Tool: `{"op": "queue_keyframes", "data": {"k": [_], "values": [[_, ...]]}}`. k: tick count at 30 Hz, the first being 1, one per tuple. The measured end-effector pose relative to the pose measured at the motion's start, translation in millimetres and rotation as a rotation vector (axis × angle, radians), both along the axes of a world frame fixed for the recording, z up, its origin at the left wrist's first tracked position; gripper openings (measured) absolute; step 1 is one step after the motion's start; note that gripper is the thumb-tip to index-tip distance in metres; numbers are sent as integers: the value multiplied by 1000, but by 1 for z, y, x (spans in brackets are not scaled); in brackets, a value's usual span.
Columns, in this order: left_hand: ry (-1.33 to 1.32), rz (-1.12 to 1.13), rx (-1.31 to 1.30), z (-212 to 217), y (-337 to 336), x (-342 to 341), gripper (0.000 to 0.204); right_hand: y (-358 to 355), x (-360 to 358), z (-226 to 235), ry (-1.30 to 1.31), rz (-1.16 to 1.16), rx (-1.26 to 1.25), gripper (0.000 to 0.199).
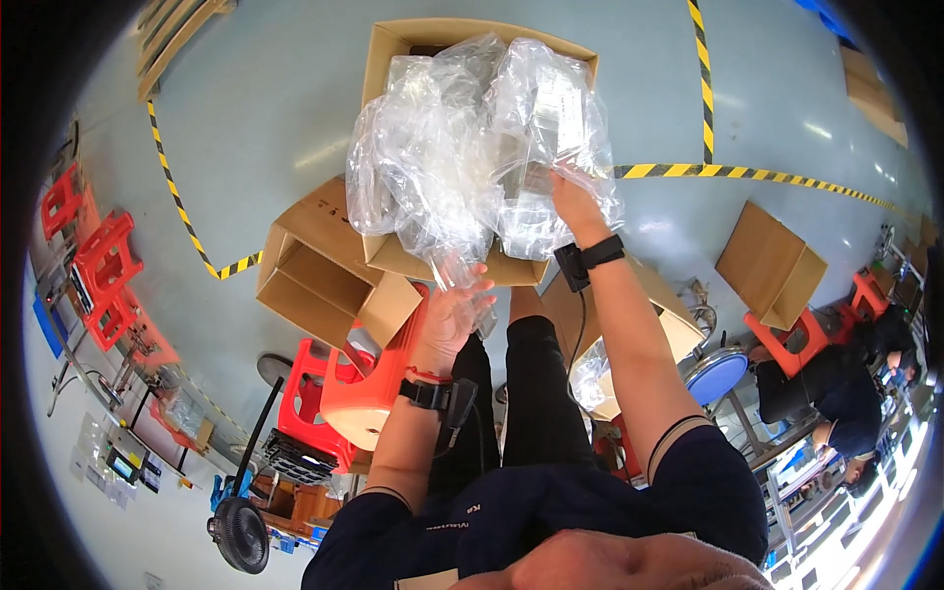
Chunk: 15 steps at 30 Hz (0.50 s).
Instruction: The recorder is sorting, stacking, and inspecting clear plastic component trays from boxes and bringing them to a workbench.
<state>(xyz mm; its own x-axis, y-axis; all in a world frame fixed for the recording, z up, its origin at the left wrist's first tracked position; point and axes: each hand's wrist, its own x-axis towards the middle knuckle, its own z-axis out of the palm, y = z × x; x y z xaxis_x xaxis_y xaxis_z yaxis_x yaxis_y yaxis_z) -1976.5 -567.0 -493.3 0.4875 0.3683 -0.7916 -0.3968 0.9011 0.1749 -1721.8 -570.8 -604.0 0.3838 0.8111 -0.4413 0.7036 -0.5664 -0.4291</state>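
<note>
Clear, crinkled plastic bags (472,147) fill the middle of our view, bunched in a loose heap that spills over the open brown cardboard box (393,44) at twelve o'clock. We reach up into that heap with both arms. Our right hand (573,202) sits at about one o'clock from centre, its fingers closed around a fold of the plastic, with a black wrist strap (602,252) just below it. Our left hand (454,313) is near the centre, at the lower edge of the heap; its fingers curl round a hanging tail of the same clear film, which partly veils them. A black band (425,393) wraps that wrist too.

At nine o'clock from the left hand, a second open cardboard box (310,270) lies tipped on the pale blue-grey floor (256,118), touching the front of the first box. Just below it, around seven o'clock, an orange-red plastic stool (369,388) stands beside our dark trouser legs (531,393). Yellow-and-black striped tape (767,175) runs across the floor at two o'clock. At three o'clock another brown carton (772,261) rests on a red stool, and beyond it, near four o'clock, a person in dark clothing (836,393) sits at a bench. A black floor fan (241,531) stands at seven o'clock, near the rim.
</note>
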Motion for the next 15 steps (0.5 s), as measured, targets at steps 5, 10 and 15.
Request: {"op": "queue_keyframes", "data": {"k": [5,10,15], "values": [[8,-9,0,4,1,3,69,1,-11,85,220,-317,321,9],[-114,77,-23,21,7,20,72,-38,-46,153,216,-142,633,11],[-296,169,-14,28,8,31,72,-68,-64,178,117,196,868,19]]}}
